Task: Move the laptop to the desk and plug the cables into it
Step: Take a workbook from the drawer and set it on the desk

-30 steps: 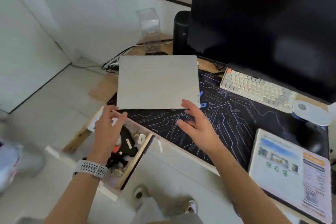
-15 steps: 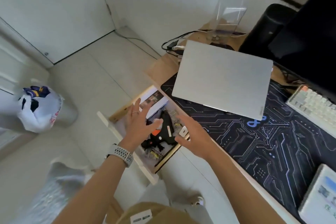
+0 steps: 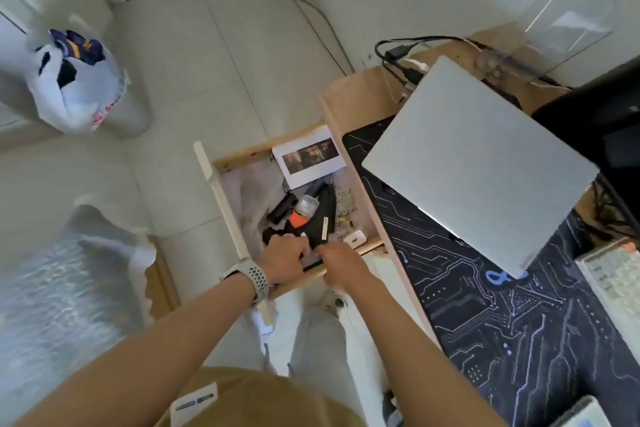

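— Reaching into the open wooden drawer [image 3: 221, 163] with both hands, down at its near end. Left hand [image 3: 284, 258] curled, knuckles up, fingers folded under among the clutter; cannot tell whether anything is actually pinched in them. Pale perforated watch [image 3: 254, 277] strapped on that wrist.

— And the right hand [image 3: 341, 265]?

— Just beside the left, almost touching, fingers bent down over the drawer's near wall. Grip hidden too: cannot tell if closed on something or merely resting.

— Drawer contents?

— Black glue gun [image 3: 320, 218] with an orange part, lying roughly lengthwise just beyond the knuckles. White sheet with a dark photo strip [image 3: 308, 156] at the far end, a small white charger block [image 3: 355, 239] by the right-hand wall, pale cloth along the left side.

— Laptop?

— Silver laptop [image 3: 478, 166], lid shut, lying flat on the desk [image 3: 360, 94], partly over the black circuit-pattern desk mat [image 3: 502, 322]. Untouched, well apart from both hands.

— Cables?

— Black cables [image 3: 398, 52] looped at the desk's far left corner, just beside the laptop's far corner; none seen plugged in.

— Elsewhere?

— White keyboard [image 3: 613, 274] at the right edge, stuffed plastic bag [image 3: 76, 87] on the tiled floor to the left.
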A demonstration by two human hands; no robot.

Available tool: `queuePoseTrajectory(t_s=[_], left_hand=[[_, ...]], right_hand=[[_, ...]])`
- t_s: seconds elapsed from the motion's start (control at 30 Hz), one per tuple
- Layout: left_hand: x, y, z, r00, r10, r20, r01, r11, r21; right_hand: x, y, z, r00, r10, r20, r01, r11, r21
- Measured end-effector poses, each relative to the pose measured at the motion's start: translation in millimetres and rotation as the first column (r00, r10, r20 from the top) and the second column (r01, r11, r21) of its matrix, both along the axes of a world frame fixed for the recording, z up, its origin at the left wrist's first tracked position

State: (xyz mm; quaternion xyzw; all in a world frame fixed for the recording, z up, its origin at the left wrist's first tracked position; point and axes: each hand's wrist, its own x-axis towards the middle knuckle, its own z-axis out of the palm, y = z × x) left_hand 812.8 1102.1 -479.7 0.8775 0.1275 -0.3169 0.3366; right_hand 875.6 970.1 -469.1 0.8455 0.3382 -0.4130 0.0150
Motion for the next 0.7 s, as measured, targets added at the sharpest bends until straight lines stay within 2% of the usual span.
queuePoseTrajectory(t_s=[0.13, 0.3, 0.5, 0.6, 0.7], left_hand=[[-5, -22, -18, 0.991, -0.013, -0.136, 0.022, 0.997, 0.069], [-1, -26, -32, 0.958, 0.105, -0.266, -0.111, 0.994, -0.008], [-3, -35, -46, 0.958, 0.109, -0.265, -0.101, 0.994, 0.043], [-2, -41, -53, 0.967, 0.048, -0.251, -0.027, 0.996, 0.088], [-2, -45, -57, 0.969, 0.011, -0.246, 0.03, 0.986, 0.162]], right_hand=[[7, 2, -13, 0.988, 0.15, -0.026, -0.151, 0.987, -0.055], [14, 7, -23, 0.959, 0.282, -0.025, -0.283, 0.958, -0.042], [3, 11, -44, 0.931, 0.364, 0.011, -0.359, 0.924, -0.131], [-2, 5, -51, 0.935, 0.355, 0.013, -0.348, 0.922, -0.171], [-4, 2, -54, 0.941, 0.336, 0.044, -0.327, 0.934, -0.146]])
